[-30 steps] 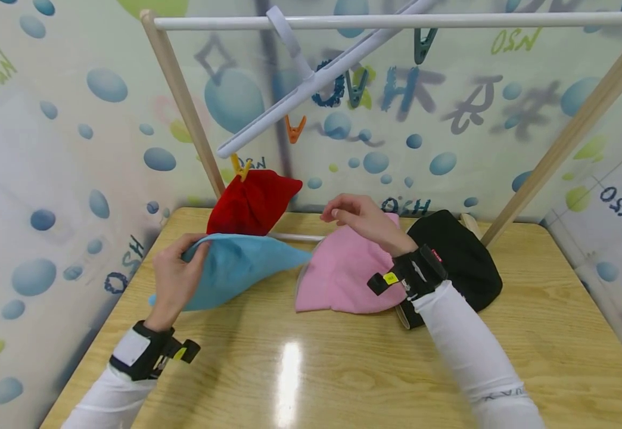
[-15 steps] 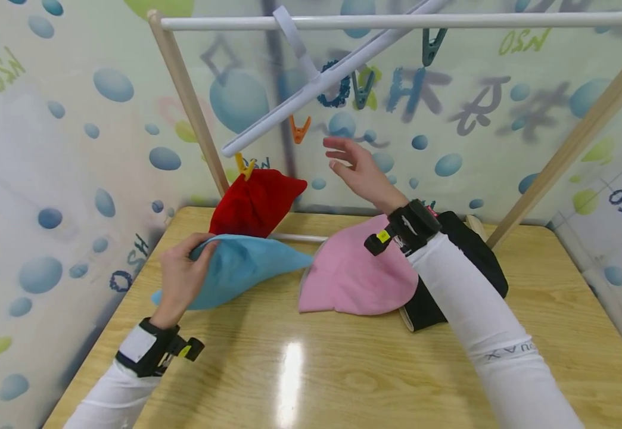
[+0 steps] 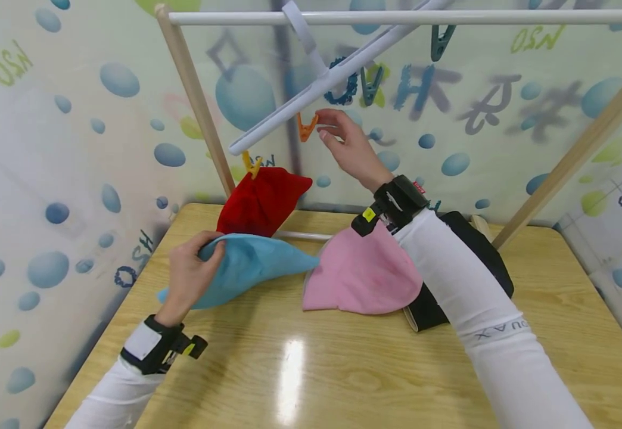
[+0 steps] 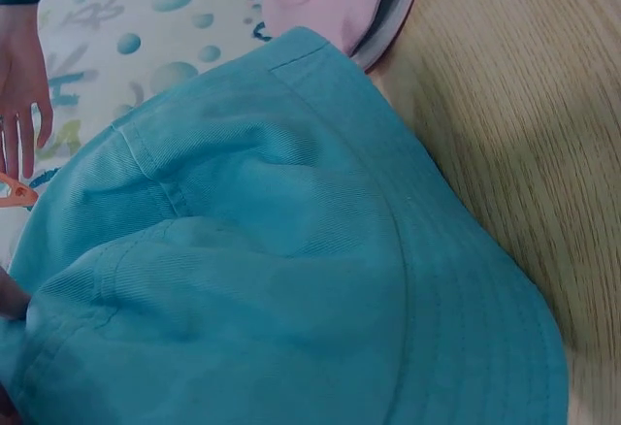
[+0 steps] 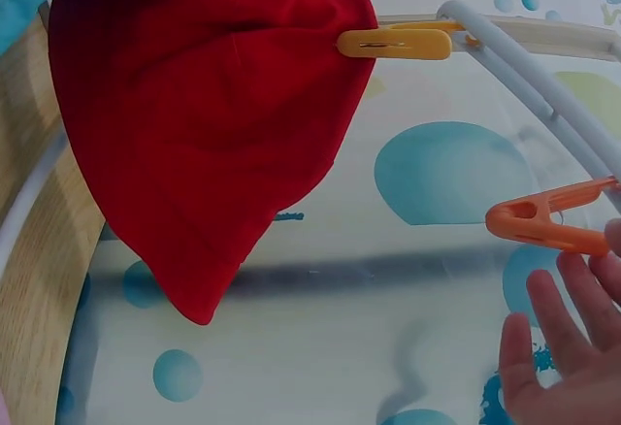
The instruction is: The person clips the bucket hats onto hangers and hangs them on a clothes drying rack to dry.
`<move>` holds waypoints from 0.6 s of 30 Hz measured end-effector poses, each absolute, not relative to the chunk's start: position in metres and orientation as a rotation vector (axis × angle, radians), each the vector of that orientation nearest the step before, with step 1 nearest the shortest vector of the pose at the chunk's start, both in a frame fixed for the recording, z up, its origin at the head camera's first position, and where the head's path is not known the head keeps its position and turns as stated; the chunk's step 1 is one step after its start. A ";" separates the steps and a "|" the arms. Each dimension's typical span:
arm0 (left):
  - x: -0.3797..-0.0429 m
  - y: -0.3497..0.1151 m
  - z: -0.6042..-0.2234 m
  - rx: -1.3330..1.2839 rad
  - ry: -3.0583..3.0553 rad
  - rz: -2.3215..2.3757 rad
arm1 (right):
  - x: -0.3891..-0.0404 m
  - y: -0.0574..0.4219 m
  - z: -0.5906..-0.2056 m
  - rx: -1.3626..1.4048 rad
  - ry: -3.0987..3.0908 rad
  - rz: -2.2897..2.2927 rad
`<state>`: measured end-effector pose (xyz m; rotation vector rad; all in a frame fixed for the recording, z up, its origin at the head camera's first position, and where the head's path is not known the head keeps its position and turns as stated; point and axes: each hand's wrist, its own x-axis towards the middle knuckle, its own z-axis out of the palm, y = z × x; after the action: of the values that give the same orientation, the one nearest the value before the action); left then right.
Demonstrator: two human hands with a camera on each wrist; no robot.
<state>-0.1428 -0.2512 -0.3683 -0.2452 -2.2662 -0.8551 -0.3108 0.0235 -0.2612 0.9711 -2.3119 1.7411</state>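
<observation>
My left hand [image 3: 190, 277] pinches the crown of a light blue bucket hat [image 3: 260, 259] between thumb and fingers, low over the table; its stitched brim shows in the left wrist view. My right hand [image 3: 351, 146] is raised, with its fingertips right at one arm of an orange clothespin [image 5: 548, 221] hanging from a white hanger [image 3: 338, 74]. The fingers below spread loosely in the right wrist view. A red hat [image 3: 263, 199] hangs from a yellow clothespin [image 3: 252, 165] at the hanger's near end.
A pink hat [image 3: 359, 274] lies on the wooden table [image 3: 343, 369], partly over a black hat [image 3: 429, 310]. Dark green clothespins [image 3: 371, 86] hang farther along the hanger. A white rail [image 3: 477, 16] on wooden posts [image 3: 195, 98] spans the top.
My right hand has risen from above the pink hat and moved left to the orange clothespin. My left hand keeps its hold on the blue bucket hat, nearly still.
</observation>
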 end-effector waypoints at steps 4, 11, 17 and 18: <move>-0.143 -0.250 -0.367 -0.233 -2.277 -0.874 | -0.310 0.021 -0.262 0.946 -2.280 1.783; -0.145 -0.249 -0.365 -0.225 -2.291 -0.919 | -0.310 0.017 -0.263 1.001 -2.237 1.810; -0.147 -0.245 -0.366 -0.246 -2.280 -0.923 | -0.312 0.013 -0.264 0.960 -2.233 1.791; -0.147 -0.244 -0.366 -0.249 -2.275 -0.924 | -0.311 0.013 -0.263 0.948 -2.232 1.795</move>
<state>-0.1471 -0.2442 -0.3661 -0.2493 -2.2752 -0.9239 -0.3109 0.0126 -0.2635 0.9479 -2.2320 1.7951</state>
